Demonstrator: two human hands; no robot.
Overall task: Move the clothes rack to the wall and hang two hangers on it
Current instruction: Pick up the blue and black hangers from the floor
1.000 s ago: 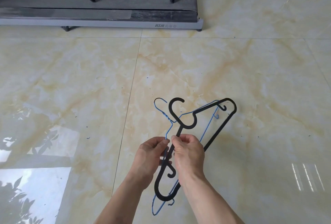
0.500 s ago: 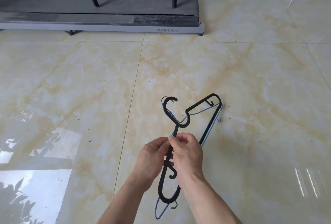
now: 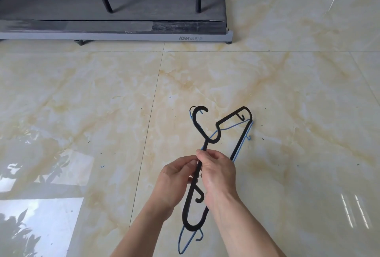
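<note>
Both hands — left hand [image 3: 178, 176], right hand [image 3: 218, 171] — pinched the black hanger [image 3: 236, 150] stacked over the blue wire hanger [image 3: 186, 243] above the floor [image 3: 82, 102].

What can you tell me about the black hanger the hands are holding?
The black hanger looks like thick matte plastic, with a big open hook at the top, a curved neck and small inner hooks near each end. It is held above the shiny floor, tilted, one end pointing toward the person. The left hand and right hand both pinch its arm. A thin blue wire hanger lies right behind it.
</note>
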